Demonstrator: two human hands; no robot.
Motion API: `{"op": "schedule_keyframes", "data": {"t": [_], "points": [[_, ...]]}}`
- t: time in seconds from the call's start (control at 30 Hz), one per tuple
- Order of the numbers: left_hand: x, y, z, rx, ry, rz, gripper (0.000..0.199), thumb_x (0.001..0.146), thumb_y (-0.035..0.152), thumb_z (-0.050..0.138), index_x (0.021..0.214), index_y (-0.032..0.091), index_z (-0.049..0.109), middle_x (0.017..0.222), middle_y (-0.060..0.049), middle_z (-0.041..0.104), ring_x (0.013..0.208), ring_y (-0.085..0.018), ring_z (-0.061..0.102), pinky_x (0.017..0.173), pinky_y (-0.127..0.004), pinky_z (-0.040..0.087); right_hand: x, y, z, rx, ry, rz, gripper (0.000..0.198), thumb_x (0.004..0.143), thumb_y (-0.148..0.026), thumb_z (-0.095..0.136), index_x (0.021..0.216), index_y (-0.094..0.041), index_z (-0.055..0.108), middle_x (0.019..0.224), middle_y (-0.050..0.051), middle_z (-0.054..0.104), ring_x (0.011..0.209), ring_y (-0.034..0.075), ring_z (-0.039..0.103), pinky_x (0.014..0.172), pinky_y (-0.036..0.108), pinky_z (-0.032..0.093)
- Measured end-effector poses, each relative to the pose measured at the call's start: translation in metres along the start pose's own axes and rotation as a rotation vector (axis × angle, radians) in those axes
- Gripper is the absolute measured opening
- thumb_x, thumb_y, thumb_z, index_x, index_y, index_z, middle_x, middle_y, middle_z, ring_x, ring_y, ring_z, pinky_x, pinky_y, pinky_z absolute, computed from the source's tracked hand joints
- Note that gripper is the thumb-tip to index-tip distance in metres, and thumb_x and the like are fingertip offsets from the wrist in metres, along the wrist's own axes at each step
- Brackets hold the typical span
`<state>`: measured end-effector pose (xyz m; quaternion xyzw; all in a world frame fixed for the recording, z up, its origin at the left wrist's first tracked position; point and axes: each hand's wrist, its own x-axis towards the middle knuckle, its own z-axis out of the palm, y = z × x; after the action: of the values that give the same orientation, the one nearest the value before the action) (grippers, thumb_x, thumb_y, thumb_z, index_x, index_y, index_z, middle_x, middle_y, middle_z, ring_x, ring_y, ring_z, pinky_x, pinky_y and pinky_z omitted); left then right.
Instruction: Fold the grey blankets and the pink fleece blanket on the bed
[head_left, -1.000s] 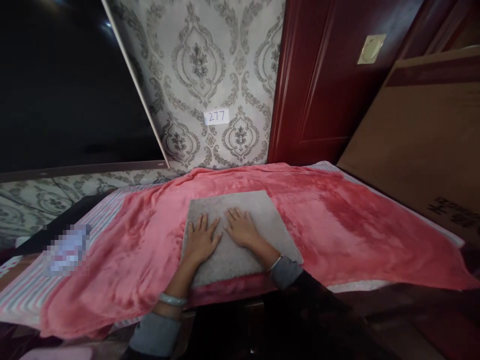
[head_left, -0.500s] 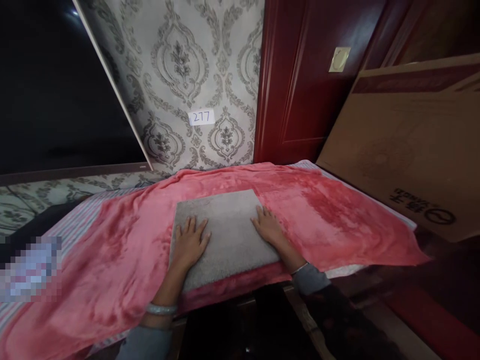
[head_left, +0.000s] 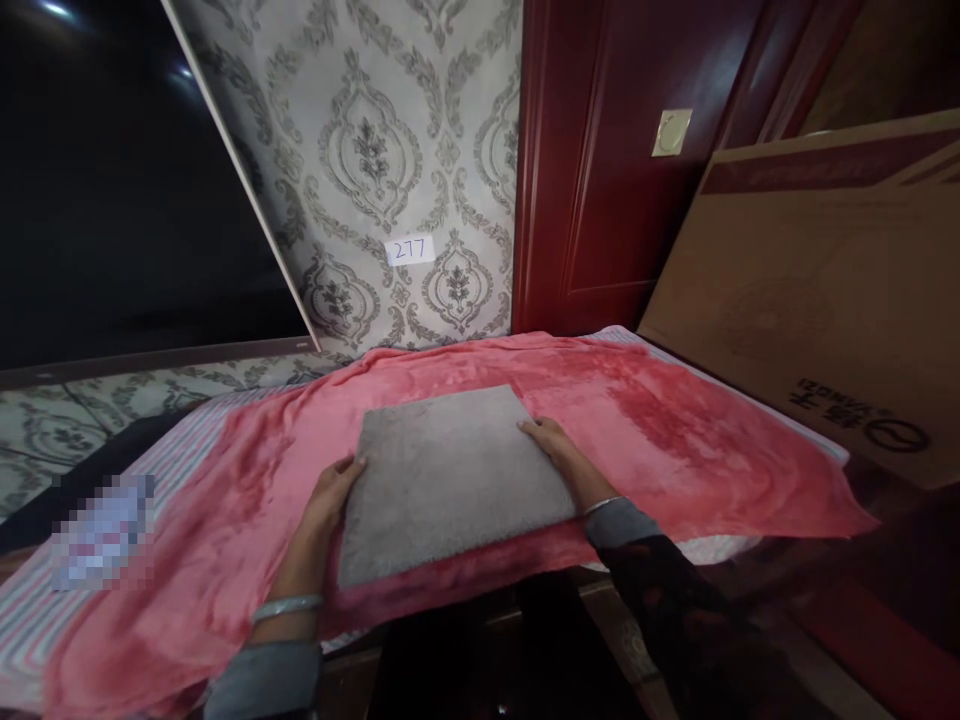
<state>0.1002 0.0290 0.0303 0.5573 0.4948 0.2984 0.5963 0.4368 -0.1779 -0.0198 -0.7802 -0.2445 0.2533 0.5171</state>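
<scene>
A grey, short-pile square mat (head_left: pixel 454 480) lies flat on a pink plush blanket (head_left: pixel 277 490). My left hand (head_left: pixel 332 492) holds the mat's left edge, thumb on top and the other fingers mostly hidden beneath or behind the edge. On the opposite side, my right hand (head_left: pixel 553 445) grips the right edge with its thumb over the top; its remaining fingers are partly out of sight. Whether the edges are lifted off the blanket I cannot tell.
A striped cloth (head_left: pixel 172 450) shows under the blanket. A large cardboard box (head_left: pixel 810 300) leans at the right. Behind stand a patterned wall with a "277" label (head_left: pixel 410 249), a dark red door panel (head_left: pixel 622 180) and a black screen (head_left: pixel 127 200). A blurred-out item (head_left: pixel 103 535) lies at the left.
Both hands lay flat with spread fingers on top of the mat; now they have moved outward and grip its left and right edges. The view has shifted slightly.
</scene>
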Motion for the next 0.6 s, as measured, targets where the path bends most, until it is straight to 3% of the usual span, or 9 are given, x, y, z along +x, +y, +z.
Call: {"op": "schedule_keyframes", "data": {"t": [0.07,0.2,0.43,0.6], "points": [[0.001,0.002,0.000,0.019,-0.085,-0.047,0.031,0.070,0.029,0.081,0.091,0.009,0.071,0.075,-0.010,0.074,0.061,-0.020,0.069,0.057,-0.027,0.054,0.000,0.003,0.002,0.049,0.001,0.007,0.032,0.080,-0.042,0.072,0.091,-0.011,0.071,0.070,0.005,0.068,0.063,0.019,0.062,0.059,0.026,0.047],[0.004,0.002,0.006,0.086,-0.067,-0.032,0.021,0.071,0.027,0.078,0.079,0.011,0.068,0.065,-0.008,0.072,0.050,-0.019,0.064,0.049,-0.027,0.050,-0.001,0.006,0.003,0.103,0.017,0.029,0.030,0.078,-0.042,0.074,0.084,-0.012,0.070,0.064,0.003,0.064,0.061,0.018,0.060,0.058,0.025,0.044],[0.005,-0.002,0.007,0.085,-0.049,0.014,0.009,0.078,0.020,0.070,0.078,0.012,0.067,0.063,-0.007,0.071,0.052,-0.019,0.065,0.051,-0.026,0.050,-0.007,0.000,0.004,0.123,0.044,0.062,0.021,0.081,-0.035,0.069,0.077,-0.014,0.069,0.063,0.002,0.063,0.058,0.017,0.057,0.054,0.024,0.040],[0.007,-0.003,0.007,0.065,-0.047,-0.008,0.012,0.076,0.021,0.072,0.082,0.012,0.070,0.064,-0.008,0.072,0.055,-0.021,0.068,0.053,-0.028,0.053,-0.010,-0.004,0.005,0.191,-0.002,0.091,0.021,0.083,-0.034,0.066,0.080,-0.014,0.068,0.068,0.003,0.065,0.060,0.017,0.058,0.054,0.024,0.042]]}}
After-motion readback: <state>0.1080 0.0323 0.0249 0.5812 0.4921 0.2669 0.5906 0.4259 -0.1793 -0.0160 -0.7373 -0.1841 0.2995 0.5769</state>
